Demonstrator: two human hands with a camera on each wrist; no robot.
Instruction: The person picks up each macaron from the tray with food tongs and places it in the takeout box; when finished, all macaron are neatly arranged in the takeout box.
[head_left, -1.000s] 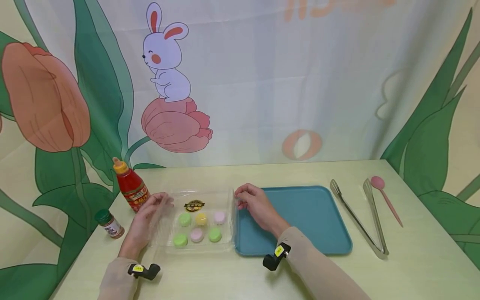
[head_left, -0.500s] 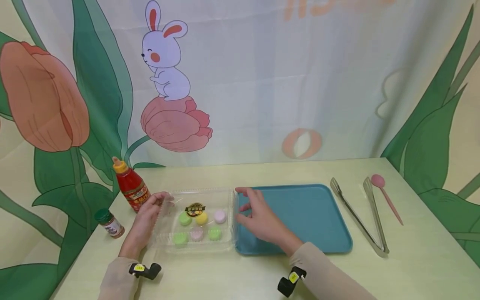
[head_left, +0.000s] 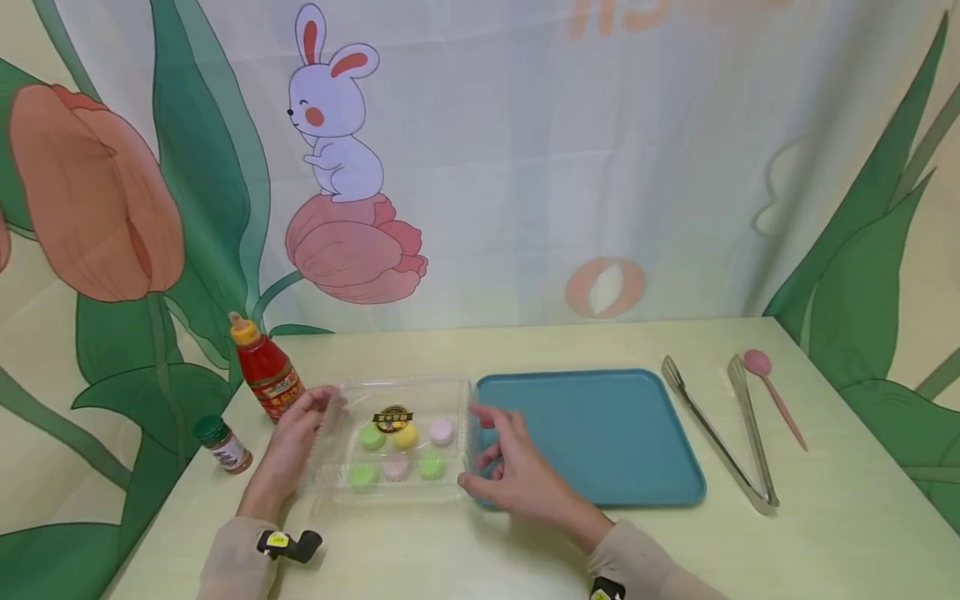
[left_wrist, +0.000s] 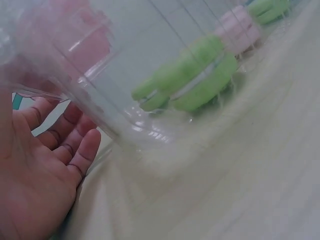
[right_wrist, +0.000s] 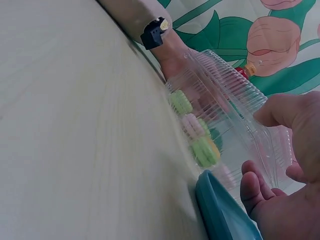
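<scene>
A clear plastic box (head_left: 352,398) with a gold-and-black label on its lid stands on the table in the head view. Several green, pink and yellow macarons (head_left: 405,437) show through it. My left hand (head_left: 294,442) rests along the box's left side; its fingers look loosely bent in the left wrist view, beside the clear wall. At the box's right side is my right hand (head_left: 517,471), thumb and fingers spread around the front right corner. In the right wrist view, the thumb is close to the lid's edge; I cannot tell whether it touches.
A blue tray (head_left: 600,433) lies right of the box, partly under my right hand. Farther right are metal tongs (head_left: 716,433) and a pink spoon (head_left: 772,392). To the left stand a red sauce bottle (head_left: 266,371) and a green-capped spice jar (head_left: 223,446).
My right hand has moved from the box's back right corner toward its front right corner, its fingers spreading. The lid's label has shifted slightly nearer. My left hand has stayed in place.
</scene>
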